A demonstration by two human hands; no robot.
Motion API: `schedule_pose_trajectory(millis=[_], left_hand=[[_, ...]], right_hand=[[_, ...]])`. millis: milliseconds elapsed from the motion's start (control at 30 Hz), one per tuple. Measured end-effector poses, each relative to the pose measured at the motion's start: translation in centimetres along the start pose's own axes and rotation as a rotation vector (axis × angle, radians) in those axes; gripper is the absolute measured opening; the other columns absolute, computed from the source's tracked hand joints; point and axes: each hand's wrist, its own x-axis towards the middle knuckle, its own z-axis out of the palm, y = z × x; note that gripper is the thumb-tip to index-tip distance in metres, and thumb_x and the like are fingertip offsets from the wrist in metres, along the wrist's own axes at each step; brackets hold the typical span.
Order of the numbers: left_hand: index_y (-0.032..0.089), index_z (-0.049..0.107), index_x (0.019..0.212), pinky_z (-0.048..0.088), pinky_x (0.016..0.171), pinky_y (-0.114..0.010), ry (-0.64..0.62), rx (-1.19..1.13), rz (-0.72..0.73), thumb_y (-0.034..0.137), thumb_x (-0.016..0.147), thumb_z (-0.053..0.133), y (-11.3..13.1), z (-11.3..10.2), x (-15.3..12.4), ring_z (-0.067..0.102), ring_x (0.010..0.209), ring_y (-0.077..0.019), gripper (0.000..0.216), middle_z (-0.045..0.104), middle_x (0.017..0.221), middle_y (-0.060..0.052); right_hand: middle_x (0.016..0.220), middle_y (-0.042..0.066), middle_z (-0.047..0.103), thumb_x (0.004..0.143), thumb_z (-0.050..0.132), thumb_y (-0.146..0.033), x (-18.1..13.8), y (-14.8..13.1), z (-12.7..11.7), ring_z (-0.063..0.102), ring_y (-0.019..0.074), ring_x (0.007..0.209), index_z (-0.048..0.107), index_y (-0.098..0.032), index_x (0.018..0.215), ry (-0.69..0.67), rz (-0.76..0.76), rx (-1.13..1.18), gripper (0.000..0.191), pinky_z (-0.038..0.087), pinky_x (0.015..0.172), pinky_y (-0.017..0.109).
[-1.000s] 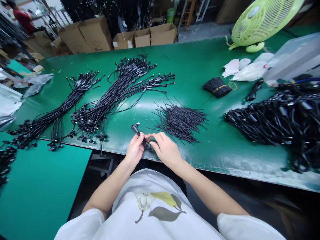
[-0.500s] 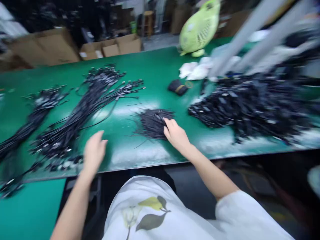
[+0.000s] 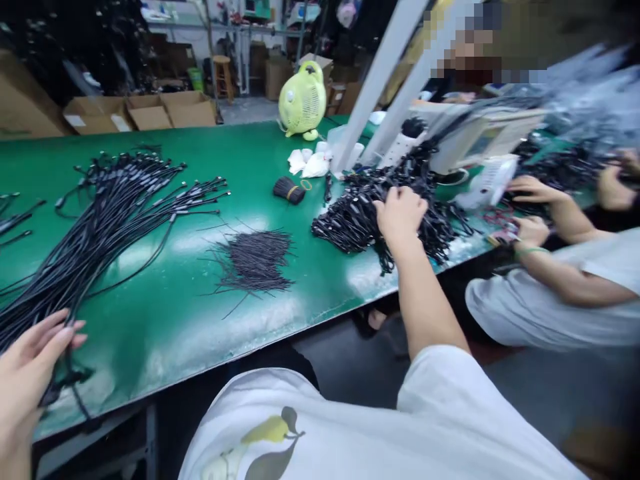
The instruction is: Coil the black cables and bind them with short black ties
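Note:
My right hand (image 3: 400,213) reaches far right and grips into a tangled heap of black cables (image 3: 360,213) on the green table (image 3: 240,167), fingers curled among the strands. My left hand (image 3: 30,367) sits at the lower left, fingers stretched out and together, resting at the near end of a long bundle of straight black cables (image 3: 110,220). A loose pile of thin black twist ties (image 3: 255,260) lies between my two hands, touched by neither.
A small banded bundle of black ties (image 3: 289,190) and white bags (image 3: 310,163) lie behind the heap. A green fan (image 3: 302,100) stands at the far edge, cardboard boxes (image 3: 150,110) beyond. Another person (image 3: 560,267) works at the right with both hands on the table.
My hands parted from the cable held in front of me. The right hand went to the ties, then on to the heap at the right; the left swung out to the bundle. The view turned right.

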Motion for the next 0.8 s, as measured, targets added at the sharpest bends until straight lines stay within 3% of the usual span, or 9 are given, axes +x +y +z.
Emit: schedule_pose_trajectory(millis=[67,133,267,400,533,600,700,800], left_hand=[[0.027,0.050,0.129,0.053,0.077,-0.041,0.013,-0.156,-0.075,0.045,0.078,0.058,1.9,0.2,-1.5,0.068,0.088,-0.0253,0.054,0.073,0.095,-0.002],[0.022,0.051,0.128,0.052,0.085,-0.036,-0.062,-0.245,-0.113,0.038,0.078,0.061,3.1,0.7,-2.3,0.067,0.091,-0.0192,0.053,0.072,0.101,-0.001],[0.012,0.055,0.123,0.051,0.080,-0.031,0.082,-0.181,-0.006,0.029,0.079,0.056,3.0,0.7,-2.6,0.067,0.081,-0.0154,0.048,0.070,0.097,-0.007],[0.015,0.054,0.126,0.047,0.059,-0.025,0.054,-0.240,0.106,0.031,0.082,0.054,4.1,0.0,-4.6,0.062,0.066,-0.0123,0.047,0.068,0.096,-0.006],[0.017,0.053,0.126,0.035,0.045,-0.021,-0.124,-0.462,0.095,0.034,0.083,0.058,6.8,-1.0,-8.6,0.052,0.053,-0.0077,0.047,0.065,0.090,-0.005],[0.018,0.053,0.127,0.033,0.044,-0.021,-0.226,-0.500,0.064,0.036,0.084,0.058,7.2,-2.2,-11.1,0.048,0.049,-0.0062,0.046,0.063,0.089,-0.004],[0.021,0.053,0.127,0.032,0.045,-0.021,-0.234,-0.460,-0.033,0.040,0.086,0.058,5.2,-5.2,-14.5,0.040,0.045,-0.0049,0.046,0.062,0.083,-0.001],[0.018,0.063,0.108,0.033,0.047,-0.021,-0.083,-0.324,-0.189,0.044,0.084,0.061,1.2,-7.9,-16.5,0.038,0.047,-0.0064,0.035,0.057,0.069,0.002]], right_hand=[[0.127,0.026,0.052,0.098,0.040,-0.037,-1.1,-2.6,-0.8,0.048,0.0310,0.112,0.051,-0.003,0.130,0.045,-0.059,0.073,0.048,0.035,0.092,0.046],[0.124,0.020,0.056,0.097,0.042,-0.035,-2.5,-6.5,-1.3,0.052,0.0288,0.108,0.055,-0.009,0.129,-0.012,-0.265,0.234,0.043,0.039,0.092,0.042],[0.115,0.012,0.063,0.095,0.045,-0.031,-7.3,-17.1,-2.2,0.060,0.0246,0.099,0.065,-0.015,0.115,-0.305,-0.814,0.557,0.032,0.047,0.089,0.036],[0.130,0.012,0.057,0.096,0.045,-0.028,-12.8,-28.4,-5.0,0.062,0.0235,0.103,0.049,-0.018,0.136,-0.459,-1.146,0.685,0.042,0.051,0.084,0.034],[0.144,0.012,0.043,0.095,0.048,-0.025,-16.7,-38.3,-7.3,0.058,0.0226,0.112,0.028,-0.021,0.149,-0.389,-1.315,0.778,0.058,0.051,0.081,0.030],[0.143,0.010,0.043,0.095,0.046,-0.026,-17.2,-42.1,-7.6,0.059,0.0200,0.108,0.036,-0.025,0.145,-0.383,-1.375,0.733,0.051,0.050,0.079,0.028],[0.120,0.008,0.059,0.098,0.040,-0.025,-14.8,-45.5,-7.1,0.061,0.0182,0.097,0.060,-0.022,0.121,-0.435,-1.322,0.590,0.031,0.047,0.077,0.026],[0.111,0.014,0.060,0.099,0.034,-0.021,-10.1,-46.4,-6.4,0.058,0.0214,0.099,0.064,-0.013,0.113,-0.412,-1.177,0.538,0.034,0.045,0.081,0.029]])
